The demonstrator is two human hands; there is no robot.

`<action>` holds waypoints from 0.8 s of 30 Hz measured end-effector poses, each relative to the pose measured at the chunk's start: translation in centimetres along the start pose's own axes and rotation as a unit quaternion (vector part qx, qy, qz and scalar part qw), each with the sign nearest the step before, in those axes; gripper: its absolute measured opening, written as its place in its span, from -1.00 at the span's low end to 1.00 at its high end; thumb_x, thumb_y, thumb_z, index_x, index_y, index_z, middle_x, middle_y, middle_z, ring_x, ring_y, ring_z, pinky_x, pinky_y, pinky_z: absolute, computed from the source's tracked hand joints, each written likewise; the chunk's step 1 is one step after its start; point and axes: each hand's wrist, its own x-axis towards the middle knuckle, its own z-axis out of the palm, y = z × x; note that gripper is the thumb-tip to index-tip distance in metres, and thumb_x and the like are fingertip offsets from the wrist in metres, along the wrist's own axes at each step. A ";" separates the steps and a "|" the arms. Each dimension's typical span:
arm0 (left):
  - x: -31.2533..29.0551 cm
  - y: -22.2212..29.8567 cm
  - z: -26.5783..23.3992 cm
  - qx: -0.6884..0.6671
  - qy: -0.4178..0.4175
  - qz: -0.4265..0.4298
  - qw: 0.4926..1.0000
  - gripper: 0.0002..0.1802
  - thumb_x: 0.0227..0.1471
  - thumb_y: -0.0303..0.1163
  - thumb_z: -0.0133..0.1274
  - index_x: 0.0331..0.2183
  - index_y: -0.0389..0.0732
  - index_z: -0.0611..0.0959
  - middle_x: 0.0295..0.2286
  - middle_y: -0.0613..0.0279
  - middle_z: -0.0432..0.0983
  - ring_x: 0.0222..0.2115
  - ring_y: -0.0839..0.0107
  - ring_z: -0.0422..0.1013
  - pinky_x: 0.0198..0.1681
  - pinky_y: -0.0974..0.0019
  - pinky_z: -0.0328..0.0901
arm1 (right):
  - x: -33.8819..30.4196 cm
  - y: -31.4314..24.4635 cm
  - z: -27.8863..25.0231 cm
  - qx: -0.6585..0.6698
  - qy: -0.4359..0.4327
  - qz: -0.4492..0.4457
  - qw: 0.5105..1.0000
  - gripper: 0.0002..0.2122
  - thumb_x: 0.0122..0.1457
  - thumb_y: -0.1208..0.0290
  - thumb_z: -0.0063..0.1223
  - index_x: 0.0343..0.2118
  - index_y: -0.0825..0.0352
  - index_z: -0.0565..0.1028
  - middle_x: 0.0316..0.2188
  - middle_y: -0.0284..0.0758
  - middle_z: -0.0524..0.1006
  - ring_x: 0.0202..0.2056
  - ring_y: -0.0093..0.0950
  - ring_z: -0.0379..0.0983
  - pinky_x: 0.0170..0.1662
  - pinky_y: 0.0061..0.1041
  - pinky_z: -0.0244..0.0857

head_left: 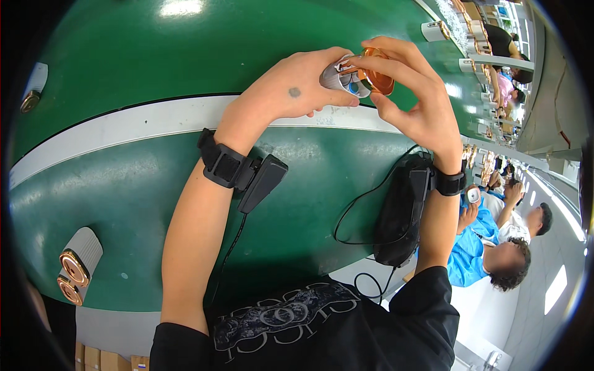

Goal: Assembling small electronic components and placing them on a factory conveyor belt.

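Observation:
Over the white strip of the green bench, my left hand (288, 86) is wrapped round a small grey-white cylindrical housing (331, 76). Its open end faces right, and small parts show inside. My right hand (427, 102) pinches a shiny copper-coloured round cap (381, 83) between thumb and fingers, right beside that open end. Whether the cap touches the housing I cannot tell. Something orange-brown lies between the two pieces, partly hidden by my fingers.
Two white ribbed units (90, 246) with copper ends lie at the lower left. Similar units lie at the far left (36, 83) and upper right (433, 31). A black pouch (396, 216) with cables rests by my right forearm. Co-workers (473, 247) sit along the right.

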 end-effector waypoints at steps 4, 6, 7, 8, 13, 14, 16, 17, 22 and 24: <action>0.1 0.1 0.0 -0.001 -0.001 0.002 1.000 -0.19 -0.02 -0.12 0.41 0.21 -0.17 0.51 -0.38 0.17 0.62 -0.57 0.44 0.47 -0.49 0.34 0.43 | -0.1 0.0 0.1 0.000 0.001 0.003 1.000 -0.52 0.00 0.62 0.19 0.06 0.18 0.66 0.17 -0.22 0.48 0.14 -0.22 0.49 0.17 -0.30 0.41; 0.1 0.3 -0.1 0.002 -0.006 -0.003 1.000 -0.19 -0.02 -0.11 0.41 0.21 -0.18 0.51 -0.37 0.18 0.62 -0.56 0.44 0.48 -0.50 0.33 0.43 | -0.1 0.1 0.2 0.002 -0.005 0.005 1.000 -0.52 0.01 0.62 0.19 0.06 0.19 0.65 0.17 -0.23 0.48 0.13 -0.22 0.49 0.16 -0.31 0.42; 0.1 0.3 0.0 0.002 -0.007 -0.002 1.000 -0.19 -0.02 -0.11 0.41 0.21 -0.18 0.51 -0.37 0.18 0.62 -0.56 0.44 0.48 -0.50 0.33 0.43 | -0.1 0.1 0.2 0.003 -0.008 0.005 1.000 -0.52 0.01 0.62 0.18 0.06 0.19 0.65 0.17 -0.23 0.48 0.12 -0.22 0.50 0.16 -0.31 0.42; 0.2 0.2 0.0 0.003 -0.006 0.000 1.000 -0.20 -0.02 -0.12 0.40 0.20 -0.18 0.51 -0.37 0.19 0.62 -0.55 0.44 0.48 -0.50 0.33 0.43 | -0.1 0.1 0.3 0.004 -0.008 0.005 1.000 -0.52 0.01 0.62 0.18 0.06 0.19 0.65 0.17 -0.23 0.48 0.12 -0.22 0.50 0.16 -0.31 0.42; 0.3 -0.5 0.4 0.020 0.012 0.024 0.999 -0.30 -0.02 -0.08 0.40 0.08 -0.22 0.56 -0.36 0.15 0.62 -0.48 0.31 0.51 -0.37 0.25 0.45 | 0.0 0.0 0.6 0.019 -0.043 0.024 0.999 -0.57 0.09 0.59 0.22 0.07 0.21 0.63 0.15 -0.23 0.49 0.06 -0.21 0.53 0.11 -0.31 0.44; 0.4 -0.7 0.6 0.028 0.020 0.034 0.999 -0.33 -0.02 -0.06 0.40 0.03 -0.23 0.58 -0.35 0.12 0.62 -0.45 0.24 0.52 -0.30 0.21 0.46 | 0.0 -0.1 0.8 0.018 -0.057 0.034 0.998 -0.58 0.11 0.58 0.23 0.08 0.21 0.63 0.15 -0.22 0.49 0.05 -0.21 0.54 0.09 -0.31 0.45; 0.7 -1.3 1.0 0.041 0.030 0.050 0.997 -0.35 -0.02 -0.07 0.40 0.02 -0.23 0.59 -0.34 0.11 0.63 -0.41 0.20 0.53 -0.26 0.18 0.46 | -0.1 -0.1 1.0 0.017 -0.070 0.045 0.996 -0.60 0.13 0.57 0.24 0.08 0.21 0.62 0.14 -0.22 0.49 0.03 -0.21 0.55 0.08 -0.31 0.45; 0.9 -1.5 1.2 0.054 0.040 0.066 0.996 -0.36 -0.01 -0.08 0.40 0.01 -0.23 0.59 -0.32 0.11 0.64 -0.37 0.16 0.54 -0.21 0.16 0.45 | -0.2 0.0 1.2 0.012 -0.059 0.045 0.997 -0.61 0.18 0.52 0.22 0.10 0.23 0.60 0.14 -0.21 0.49 0.02 -0.21 0.55 0.06 -0.33 0.46; 1.2 -1.2 2.3 0.059 0.065 0.085 0.993 -0.44 0.00 -0.14 0.38 -0.03 -0.22 0.61 -0.24 0.09 0.67 -0.25 0.07 0.56 -0.09 0.10 0.44 | 0.2 -0.4 2.4 0.043 0.011 0.119 0.992 -0.62 0.36 0.30 0.10 0.19 0.30 0.52 0.13 -0.17 0.52 0.02 -0.24 0.55 0.06 -0.36 0.44; 1.2 -0.4 2.4 0.072 0.054 0.062 0.994 -0.46 0.00 -0.16 0.38 -0.04 -0.22 0.62 -0.23 0.09 0.67 -0.25 0.07 0.56 -0.09 0.10 0.44 | 1.0 -0.7 3.0 0.060 0.038 0.160 0.985 -0.59 0.41 0.23 0.05 0.22 0.31 0.49 0.14 -0.17 0.53 0.03 -0.26 0.54 0.07 -0.36 0.43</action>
